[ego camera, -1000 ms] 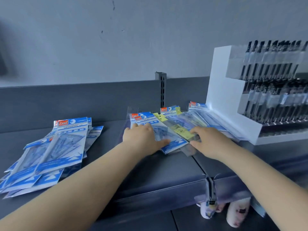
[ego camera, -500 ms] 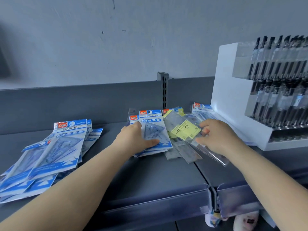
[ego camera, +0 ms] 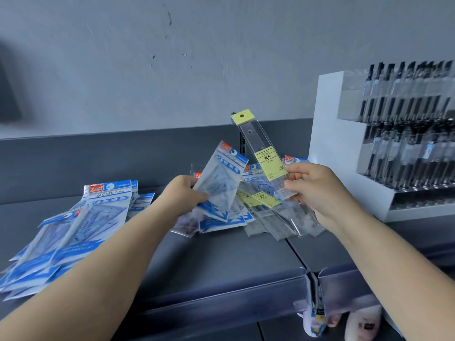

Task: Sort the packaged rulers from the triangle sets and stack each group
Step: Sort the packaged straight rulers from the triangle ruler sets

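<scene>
Grey shop shelf, mixed packs at 12 o'clock: left hand pinches a light, slippery triangle set, right hand grips a stiff packaged ruler low, likely best held mid-sleeve

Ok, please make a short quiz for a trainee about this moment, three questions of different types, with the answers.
1. True or false: the left hand holds a triangle set.
2. The right hand holds: A) a pen, B) a packaged ruler, C) nothing.
3. Fill in: the sorted stack on the left of the shelf holds ____ sets.

Key: 1 true; 2 B; 3 triangle.
</scene>
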The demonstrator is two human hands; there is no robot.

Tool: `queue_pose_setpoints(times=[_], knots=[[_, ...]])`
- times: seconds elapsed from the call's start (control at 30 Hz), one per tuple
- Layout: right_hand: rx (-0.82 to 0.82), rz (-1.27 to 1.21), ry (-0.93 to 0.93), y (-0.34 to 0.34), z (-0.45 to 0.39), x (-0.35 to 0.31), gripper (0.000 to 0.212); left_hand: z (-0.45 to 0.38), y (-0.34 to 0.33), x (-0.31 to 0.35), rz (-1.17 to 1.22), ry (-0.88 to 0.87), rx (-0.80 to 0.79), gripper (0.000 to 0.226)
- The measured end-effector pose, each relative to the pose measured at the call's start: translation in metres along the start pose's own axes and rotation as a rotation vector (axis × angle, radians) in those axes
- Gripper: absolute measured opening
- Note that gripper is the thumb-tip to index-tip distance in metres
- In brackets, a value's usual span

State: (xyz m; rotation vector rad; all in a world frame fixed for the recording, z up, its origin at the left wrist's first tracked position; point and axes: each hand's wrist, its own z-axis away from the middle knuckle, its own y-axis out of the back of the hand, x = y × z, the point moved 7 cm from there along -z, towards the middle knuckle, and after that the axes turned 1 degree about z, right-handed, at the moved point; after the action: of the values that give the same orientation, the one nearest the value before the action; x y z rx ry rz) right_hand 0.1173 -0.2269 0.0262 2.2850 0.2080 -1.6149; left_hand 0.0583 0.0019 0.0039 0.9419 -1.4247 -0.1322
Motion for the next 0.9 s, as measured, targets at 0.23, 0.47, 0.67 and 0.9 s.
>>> queue_pose_setpoints(times=[0.23,0.47,0.67,0.9], knots=[[-0.077,-0.184,-0.005,-0.037,0.011,-0.021,0.032,0.027,0.041,-0.006,0.511,0.089,0.004,0.016],[-0.211,-0.298,0.008,-0.113,0.025,-0.051,0.027,0.059,0.119,-0.046,0.496,0.029,0.142,0.012],[-0.306,-0.323,-0.061,-0.192,0.042,-0.063,0.025,0.068,0.173,-0.096,-0.045,-0.041,0.337,0.036],[-0.374,-0.391,-0.129,-0.285,0.058,-0.085,0.029,0.098,0.253,-0.143,-0.674,-0.17,0.395,0.04]])
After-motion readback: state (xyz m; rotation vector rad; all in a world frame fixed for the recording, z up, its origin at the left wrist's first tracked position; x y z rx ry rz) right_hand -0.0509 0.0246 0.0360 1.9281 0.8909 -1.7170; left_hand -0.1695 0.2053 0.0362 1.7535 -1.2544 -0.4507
